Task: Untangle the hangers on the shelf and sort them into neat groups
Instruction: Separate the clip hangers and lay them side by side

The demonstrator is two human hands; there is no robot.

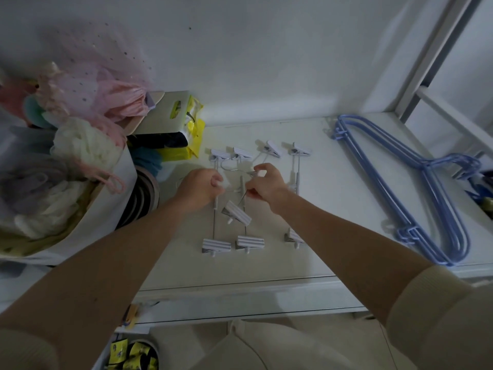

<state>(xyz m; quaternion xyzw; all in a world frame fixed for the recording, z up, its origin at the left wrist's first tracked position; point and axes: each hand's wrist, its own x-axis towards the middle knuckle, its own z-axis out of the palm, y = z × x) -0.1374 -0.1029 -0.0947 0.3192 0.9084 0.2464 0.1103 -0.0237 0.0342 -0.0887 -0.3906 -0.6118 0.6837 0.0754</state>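
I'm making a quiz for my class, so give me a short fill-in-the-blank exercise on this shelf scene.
1. The stacked hangers at the shelf's right side are coloured ____.
2. Both hands, left hand and right hand, work on the white ____ hangers.
3. The bin of fabrics stands to the ____ of the clip hangers.
4. The hangers lie on a ____ shelf.

Missing words: blue; clip; left; white

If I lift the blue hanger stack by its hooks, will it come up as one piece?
Probably not cleanly. The blue hangers lie nested, apparently not fastened, so they may fan apart. They look like thin coated wire: likely light and somewhat springy. Their smooth coating could slide on the white shelf.
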